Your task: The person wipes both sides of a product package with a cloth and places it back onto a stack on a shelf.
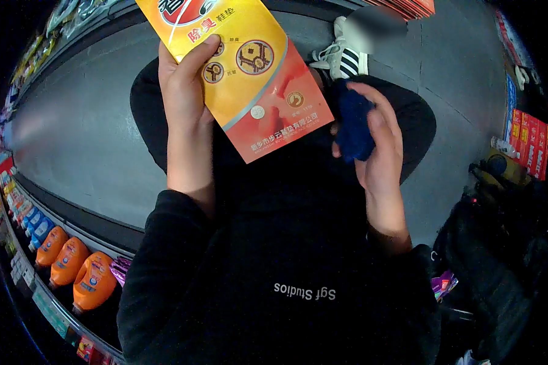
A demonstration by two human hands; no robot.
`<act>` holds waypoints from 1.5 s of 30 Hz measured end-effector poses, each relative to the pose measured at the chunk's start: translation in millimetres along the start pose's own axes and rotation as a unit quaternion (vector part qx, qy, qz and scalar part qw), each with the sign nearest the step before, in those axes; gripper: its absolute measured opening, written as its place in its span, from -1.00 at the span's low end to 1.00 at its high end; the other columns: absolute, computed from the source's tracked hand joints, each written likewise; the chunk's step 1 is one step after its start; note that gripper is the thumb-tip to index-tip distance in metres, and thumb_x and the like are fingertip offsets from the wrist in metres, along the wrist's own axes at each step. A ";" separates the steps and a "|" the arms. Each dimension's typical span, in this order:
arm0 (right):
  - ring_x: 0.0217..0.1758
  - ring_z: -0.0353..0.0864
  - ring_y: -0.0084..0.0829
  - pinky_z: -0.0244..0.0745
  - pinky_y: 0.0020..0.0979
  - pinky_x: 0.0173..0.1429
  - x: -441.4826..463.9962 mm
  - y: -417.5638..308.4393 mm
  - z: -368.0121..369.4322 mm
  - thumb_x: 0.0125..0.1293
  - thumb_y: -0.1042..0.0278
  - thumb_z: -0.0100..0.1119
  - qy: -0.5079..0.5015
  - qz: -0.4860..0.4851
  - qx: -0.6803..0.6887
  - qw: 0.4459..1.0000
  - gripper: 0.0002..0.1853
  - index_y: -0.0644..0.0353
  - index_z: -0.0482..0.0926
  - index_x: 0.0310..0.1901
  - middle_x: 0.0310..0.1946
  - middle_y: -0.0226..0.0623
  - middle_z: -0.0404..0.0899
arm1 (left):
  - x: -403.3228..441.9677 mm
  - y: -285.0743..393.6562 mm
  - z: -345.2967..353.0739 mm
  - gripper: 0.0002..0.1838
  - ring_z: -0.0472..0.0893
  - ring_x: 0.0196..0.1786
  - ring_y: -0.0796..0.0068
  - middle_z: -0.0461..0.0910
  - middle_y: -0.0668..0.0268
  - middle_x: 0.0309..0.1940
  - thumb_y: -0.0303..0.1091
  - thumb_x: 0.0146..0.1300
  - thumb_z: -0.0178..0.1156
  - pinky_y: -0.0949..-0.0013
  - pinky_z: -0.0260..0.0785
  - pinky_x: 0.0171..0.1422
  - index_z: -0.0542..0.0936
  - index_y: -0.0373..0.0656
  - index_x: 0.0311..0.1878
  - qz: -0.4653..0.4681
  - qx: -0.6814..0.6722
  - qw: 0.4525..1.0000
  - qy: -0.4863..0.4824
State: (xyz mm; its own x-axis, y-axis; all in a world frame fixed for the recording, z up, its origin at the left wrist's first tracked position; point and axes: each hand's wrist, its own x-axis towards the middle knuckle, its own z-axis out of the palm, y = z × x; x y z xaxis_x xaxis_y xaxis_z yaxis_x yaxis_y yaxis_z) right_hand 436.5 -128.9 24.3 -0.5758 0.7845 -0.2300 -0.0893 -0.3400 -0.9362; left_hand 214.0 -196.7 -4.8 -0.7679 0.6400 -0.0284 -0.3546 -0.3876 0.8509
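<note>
A yellow and red insole packet (268, 91) is tilted in front of me, printed with Chinese characters and small round pictures. My left hand (186, 91) grips it by its left edge, thumb pressed on the front. To the right of the packet, my right hand (383, 134) has its fingers curled around a bunched dark blue cloth (354, 125). The cloth lies close to the packet's lower right corner. The packet's top runs out of view.
At lower left, a shelf holds orange bottles (95, 281) and blue bottles (41, 231). A white shoe with black stripes (351, 62) rests on the grey floor (88, 137) beyond my legs. Red boxes (530, 143) and a dark fabric heap (490, 249) stand at the right.
</note>
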 end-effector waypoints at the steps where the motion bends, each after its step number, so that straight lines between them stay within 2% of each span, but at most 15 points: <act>1: -0.38 0.51 -0.43 0.41 -0.51 -0.50 2.3 -1.9 3.4 0.35 0.04 -0.16 0.002 0.006 -0.020 1.000 -0.51 0.28 0.34 0.11 -0.17 -0.08 0.44 | -1.0 0.3 1.3 -0.57 0.63 -0.12 0.28 0.54 0.06 -0.09 -0.62 0.09 0.15 0.32 0.52 -0.06 0.31 -0.31 0.04 -0.002 0.000 1.000 -0.002; 4: -0.39 0.52 -0.43 0.43 -0.50 -0.48 8.3 -6.1 0.7 0.37 0.07 -0.22 0.017 -0.042 -0.041 0.998 -0.54 0.28 0.38 0.09 -0.13 -0.08 0.44 | -4.6 1.4 5.3 -0.62 0.62 -0.15 0.29 0.55 0.07 -0.11 -0.60 0.10 0.11 0.33 0.51 -0.06 0.34 -0.34 0.03 0.014 0.051 0.999 -0.001; 6: -0.26 0.52 -0.44 0.47 -0.51 -0.29 11.5 -4.1 -6.3 0.35 0.18 -0.13 0.027 -0.099 -0.137 0.985 -0.61 0.28 0.40 0.07 -0.10 -0.14 0.46 | -6.5 2.7 8.0 -0.61 0.62 -0.15 0.31 0.56 0.08 -0.12 -0.60 0.09 0.13 0.36 0.50 -0.06 0.35 -0.34 0.02 0.029 0.095 0.995 -0.012; 8: -0.10 0.48 -0.48 0.42 -0.51 -0.05 12.9 0.3 -3.4 0.28 0.32 0.03 -0.029 -0.188 -0.250 0.949 -0.65 0.27 0.41 0.06 -0.11 -0.25 0.48 | -7.6 2.6 9.8 -0.60 0.62 -0.15 0.32 0.56 0.09 -0.12 -0.60 0.08 0.13 0.37 0.49 -0.05 0.35 -0.34 0.03 0.022 0.094 0.995 -0.016; 9: 0.00 0.44 -0.47 0.30 -0.46 0.14 11.6 4.5 -1.4 0.17 0.33 0.25 -0.049 -0.142 -0.237 0.960 -0.62 0.21 0.44 0.01 -0.06 -0.27 0.49 | -7.8 1.5 11.0 -0.59 0.62 -0.14 0.33 0.56 0.10 -0.12 -0.60 0.07 0.14 0.37 0.48 -0.04 0.35 -0.33 0.04 0.015 0.092 0.995 -0.020; 12: -0.18 0.49 -0.54 0.40 -0.47 -0.05 10.9 14.0 1.1 0.16 0.30 0.27 -0.117 0.023 -0.242 0.963 -0.68 0.27 0.48 -0.10 -0.24 -0.26 0.56 | -9.2 1.2 14.2 -0.56 0.62 -0.14 0.34 0.56 0.11 -0.11 -0.60 0.05 0.16 0.37 0.47 -0.01 0.36 -0.33 0.05 0.017 0.099 0.993 -0.058; 15: -0.24 0.49 -0.58 0.41 -0.49 -0.13 11.8 15.4 -3.5 0.16 0.32 0.26 -0.167 0.070 -0.222 0.958 -0.73 0.29 0.52 -0.16 -0.31 -0.28 0.58 | -10.1 -1.4 13.1 -0.53 0.62 -0.14 0.34 0.57 0.12 -0.12 -0.62 0.03 0.18 0.36 0.47 0.00 0.36 -0.32 0.07 -0.006 0.095 0.993 -0.070; 28: -0.17 0.52 -0.56 0.40 -0.51 -0.01 4.5 18.8 -22.7 0.09 0.50 0.19 -0.248 -0.002 -0.160 0.956 -0.60 0.33 0.45 0.02 -0.19 -0.28 0.57 | 0.8 -6.1 -2.7 -0.52 0.62 -0.12 0.31 0.57 0.10 -0.10 -0.63 0.04 0.15 0.34 0.49 -0.01 0.35 -0.30 0.10 -0.053 0.118 0.988 -0.086; 31: -0.27 0.59 -0.42 0.47 -0.50 -0.18 3.0 10.4 -32.9 0.15 0.36 0.07 -0.166 0.142 0.047 0.975 -0.60 0.29 0.44 0.04 -0.19 -0.20 0.56 | 2.2 -0.8 -3.6 -0.57 0.62 -0.13 0.32 0.56 0.09 -0.10 -0.61 0.09 0.12 0.35 0.49 -0.02 0.35 -0.32 0.08 -0.056 0.090 0.992 -0.073; 32: -0.38 0.57 -0.38 0.48 -0.48 -0.34 1.5 11.2 -32.2 0.21 0.11 0.03 -0.106 0.134 0.051 0.984 -0.48 0.37 0.37 0.07 -0.20 -0.13 0.51 | 3.0 -0.3 -4.5 -0.57 0.62 -0.13 0.32 0.56 0.09 -0.10 -0.61 0.09 0.12 0.35 0.49 -0.02 0.35 -0.32 0.08 -0.056 0.090 0.992 -0.073; 34: -0.35 0.58 -0.38 0.47 -0.49 -0.32 1.1 11.9 -39.5 0.31 0.07 -0.10 -0.116 0.129 0.073 0.982 -0.51 0.38 0.39 0.03 -0.15 -0.12 0.50 | 4.5 1.0 -8.0 -0.56 0.62 -0.13 0.33 0.56 0.10 -0.09 -0.61 0.09 0.12 0.35 0.49 -0.02 0.35 -0.32 0.09 -0.055 0.091 0.991 -0.078; 37: -0.19 0.54 -0.50 0.41 -0.54 -0.07 3.8 15.1 -31.0 0.39 0.17 -0.16 -0.100 0.075 0.018 0.992 -0.64 0.28 0.45 0.00 -0.20 -0.26 0.55 | 2.8 -4.3 -4.9 -0.54 0.62 -0.12 0.34 0.55 0.10 -0.08 -0.63 0.07 0.13 0.35 0.48 -0.01 0.34 -0.30 0.09 -0.070 0.089 0.990 -0.083; 42: -0.13 0.47 -0.57 0.34 -0.55 0.03 16.0 15.5 -7.7 0.39 0.28 -0.11 -0.062 0.008 0.023 0.998 -0.71 0.25 0.46 0.00 -0.19 -0.34 0.53 | -5.5 -7.9 6.5 -0.45 0.63 -0.12 0.28 0.57 0.11 -0.10 -0.59 0.00 0.25 0.29 0.52 -0.06 0.33 -0.24 0.11 -0.082 0.093 0.985 -0.121; 44: -0.13 0.48 -0.54 0.36 -0.55 0.01 24.7 14.8 -6.0 0.37 0.32 -0.09 0.022 -0.082 -0.049 0.995 -0.72 0.23 0.44 0.03 -0.14 -0.30 0.51 | -11.0 -8.7 12.4 -0.44 0.63 -0.10 0.28 0.57 0.12 -0.10 -0.61 -0.01 0.25 0.30 0.51 -0.05 0.33 -0.24 0.12 -0.082 0.119 0.982 -0.124; 45: -0.10 0.53 -0.36 0.46 -0.39 0.00 22.7 2.6 1.0 0.34 0.31 -0.09 0.043 -0.052 0.012 0.998 -0.66 0.29 0.37 0.08 -0.08 -0.14 0.49 | -11.7 -10.6 12.8 -0.42 0.62 -0.07 0.28 0.57 0.12 -0.10 -0.62 -0.01 0.25 0.30 0.50 -0.03 0.31 -0.25 0.13 -0.086 0.103 0.980 -0.146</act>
State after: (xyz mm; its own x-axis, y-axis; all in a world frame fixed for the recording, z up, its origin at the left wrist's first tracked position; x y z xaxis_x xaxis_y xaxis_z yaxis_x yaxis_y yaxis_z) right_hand 422.3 -112.5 16.9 -0.4910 0.8572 -0.1555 -0.1653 -0.2669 -0.9494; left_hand 233.6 -191.6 -6.8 -0.5098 0.8585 -0.0553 -0.3274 -0.1342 0.9353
